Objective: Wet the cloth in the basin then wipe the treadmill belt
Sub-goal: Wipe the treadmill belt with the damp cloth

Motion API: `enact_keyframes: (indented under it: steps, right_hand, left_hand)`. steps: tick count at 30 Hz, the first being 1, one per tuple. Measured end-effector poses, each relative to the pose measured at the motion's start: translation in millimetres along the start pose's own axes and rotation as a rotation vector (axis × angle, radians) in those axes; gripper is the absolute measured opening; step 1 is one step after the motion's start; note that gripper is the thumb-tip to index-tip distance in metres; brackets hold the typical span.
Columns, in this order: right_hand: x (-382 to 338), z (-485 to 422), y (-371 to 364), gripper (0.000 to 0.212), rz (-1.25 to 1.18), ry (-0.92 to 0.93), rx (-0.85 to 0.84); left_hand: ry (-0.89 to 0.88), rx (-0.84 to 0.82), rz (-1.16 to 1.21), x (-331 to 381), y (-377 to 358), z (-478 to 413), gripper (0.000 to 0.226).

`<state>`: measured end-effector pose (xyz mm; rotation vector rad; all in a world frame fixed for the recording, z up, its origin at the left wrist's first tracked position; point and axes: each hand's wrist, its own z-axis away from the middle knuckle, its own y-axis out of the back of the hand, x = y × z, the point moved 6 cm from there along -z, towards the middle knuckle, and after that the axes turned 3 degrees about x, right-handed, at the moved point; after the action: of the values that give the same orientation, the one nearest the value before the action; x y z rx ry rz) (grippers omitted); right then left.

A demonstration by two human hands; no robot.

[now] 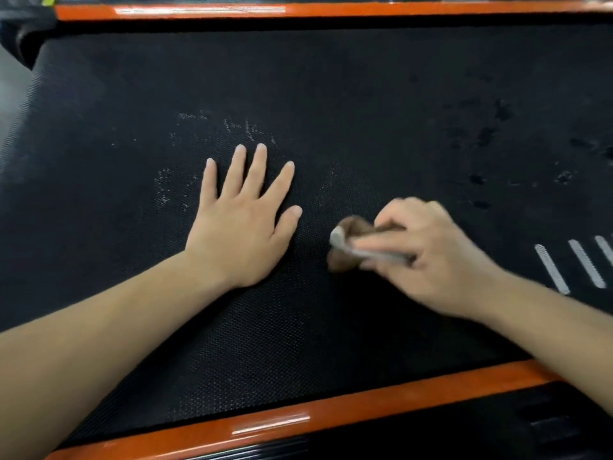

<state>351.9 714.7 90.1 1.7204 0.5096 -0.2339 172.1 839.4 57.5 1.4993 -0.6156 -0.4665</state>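
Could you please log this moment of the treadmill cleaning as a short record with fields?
surface: black textured treadmill belt between orange side rails
left hand: left hand flat on the belt, palm down, fingers spread, holding nothing
right hand: right hand closed on a bunched brown and grey cloth, pressed to the belt; motion-blurred
belt marks: whitish specks beyond the left hand; dark wet-looking spots to the right; white stripes at far right
basin: not in view
stage: wiping under way

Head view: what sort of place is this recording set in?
Probably a gym or home workout area. A black textured treadmill belt fills the view between orange side rails, with white stripe markings at the right.
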Motion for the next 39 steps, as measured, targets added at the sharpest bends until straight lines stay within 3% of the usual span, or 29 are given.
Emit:
enact_keyframes:
  steps: [2,4,8,11,16,19,24,28,31,35,39]
  right_hand:
    - [23.8,-1.9,13.4,0.03,0.009,-0.151,0.119]
    - [14.1,4.3,8.2,0.028,-0.001,-0.172,0.124]
    - [-67.9,23.9,-31.6,0.025,-0.097,0.155,-0.172]
    - [-51.5,26.0,-22.0,0.028,-0.088,0.19,-0.288]
    - [2.4,50.0,17.4,0.027,-0.15,0.01,-0.227]
    - [-20.6,39.6,-3.5,0.028,-0.152,0.048,-0.169]
    - [-19.9,46.1,-0.8,0.027,-0.109,0.163,-0.309]
    - [14.0,66.3,30.6,0.026,-0.165,0.036,-0.255]
    - [-5.8,53.4,8.2,0.027,-0.159,0.07,-0.22]
    - [-9.6,57.0,7.2,0.028,-0.134,0.173,-0.331]
    - [42.6,91.4,55.2,0.026,-0.169,0.01,-0.282]
  left_hand:
    - [0.0,-0.003,0.0,-0.3,-0.2,0.5,0.07]
    - [0.007,0.003,0.0,0.5,0.2,0.1,0.07]
    - [0.007,0.021,-0.008,1.4,1.5,1.4,0.07]
    - [-0.009,0.018,-0.009,1.5,2.7,2.7,0.07]
    - [0.006,-0.007,-0.01,4.3,3.6,3.8,0.073]
    - [0.039,-0.022,-0.021,10.9,6.1,5.8,0.075]
    - [-0.06,-0.048,0.026,36.5,5.9,21.0,0.069]
    - [-0.037,-0.061,0.027,44.3,2.7,25.7,0.069]
    - [-0.034,-0.066,0.004,47.3,1.9,25.0,0.07]
    - [-0.034,-0.085,0.001,45.4,2.5,24.5,0.071]
    - [-0.035,-0.069,0.005,47.9,2.6,25.9,0.07]
